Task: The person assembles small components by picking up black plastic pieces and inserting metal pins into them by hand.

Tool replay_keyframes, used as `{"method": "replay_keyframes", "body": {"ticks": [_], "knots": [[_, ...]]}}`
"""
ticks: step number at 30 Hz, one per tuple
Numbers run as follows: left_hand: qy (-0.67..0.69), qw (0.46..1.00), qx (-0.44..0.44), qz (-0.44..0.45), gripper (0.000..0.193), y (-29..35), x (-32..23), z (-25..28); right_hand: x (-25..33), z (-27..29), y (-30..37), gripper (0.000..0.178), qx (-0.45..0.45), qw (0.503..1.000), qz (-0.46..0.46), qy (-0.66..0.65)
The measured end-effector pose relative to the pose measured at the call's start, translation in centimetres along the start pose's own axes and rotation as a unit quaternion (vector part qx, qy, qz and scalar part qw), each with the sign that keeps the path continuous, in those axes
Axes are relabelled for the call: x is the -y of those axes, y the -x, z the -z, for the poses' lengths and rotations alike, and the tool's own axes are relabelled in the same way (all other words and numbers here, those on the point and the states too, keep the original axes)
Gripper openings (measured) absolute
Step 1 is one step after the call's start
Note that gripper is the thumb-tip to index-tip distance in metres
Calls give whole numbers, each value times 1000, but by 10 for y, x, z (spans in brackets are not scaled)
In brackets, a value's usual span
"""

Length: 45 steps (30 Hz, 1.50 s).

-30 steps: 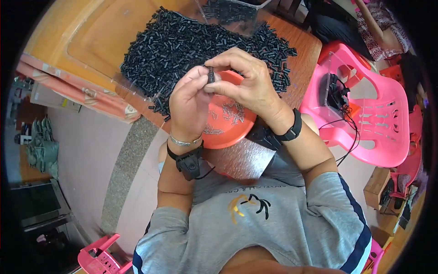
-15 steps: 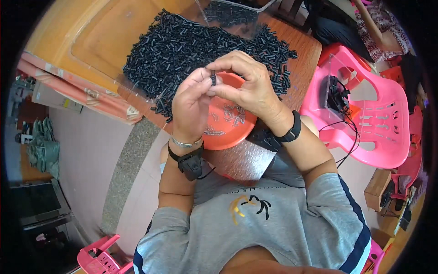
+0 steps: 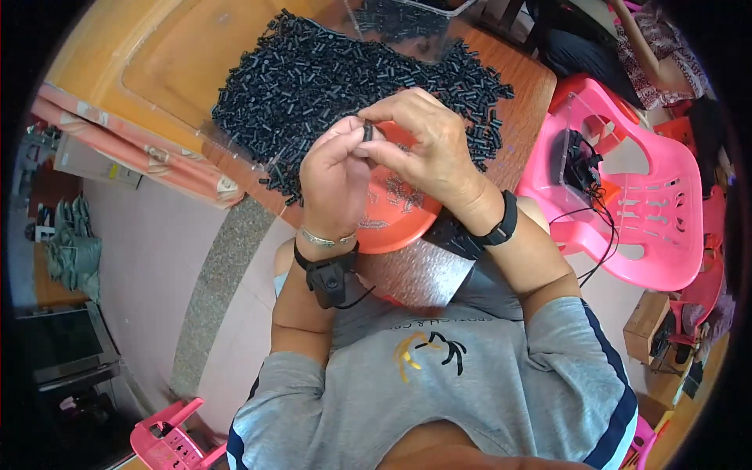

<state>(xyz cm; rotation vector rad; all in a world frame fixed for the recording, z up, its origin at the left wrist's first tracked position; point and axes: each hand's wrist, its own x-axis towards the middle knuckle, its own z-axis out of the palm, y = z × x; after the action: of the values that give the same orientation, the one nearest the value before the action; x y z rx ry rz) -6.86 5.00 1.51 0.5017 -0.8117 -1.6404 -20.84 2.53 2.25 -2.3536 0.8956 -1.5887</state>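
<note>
A small black cylindrical plastic piece is pinched between my two hands, above an orange plate. My left hand grips it between thumb and fingers from the left. From the right, my right hand has thumb and index finger closed at the same piece. Small shiny metal parts, too small to name, lie scattered in the plate. Beyond my hands spreads a large heap of like black plastic pieces on the wooden table.
A clear plastic bin with more black pieces stands at the table's far side. At the right, a pink plastic chair carries a black device with cables. Another person's arm shows at the upper right.
Both hands have shifted very slightly right, and the left wrist has moved a little. The black piece is still held between them.
</note>
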Motion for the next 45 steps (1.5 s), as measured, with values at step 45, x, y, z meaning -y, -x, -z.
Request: {"method": "replay_keyframes", "body": {"ticks": [45], "knots": [[49, 995, -23, -87, 14, -9, -35, 42, -4, 82, -95, 25, -20, 977, 65, 201]]}}
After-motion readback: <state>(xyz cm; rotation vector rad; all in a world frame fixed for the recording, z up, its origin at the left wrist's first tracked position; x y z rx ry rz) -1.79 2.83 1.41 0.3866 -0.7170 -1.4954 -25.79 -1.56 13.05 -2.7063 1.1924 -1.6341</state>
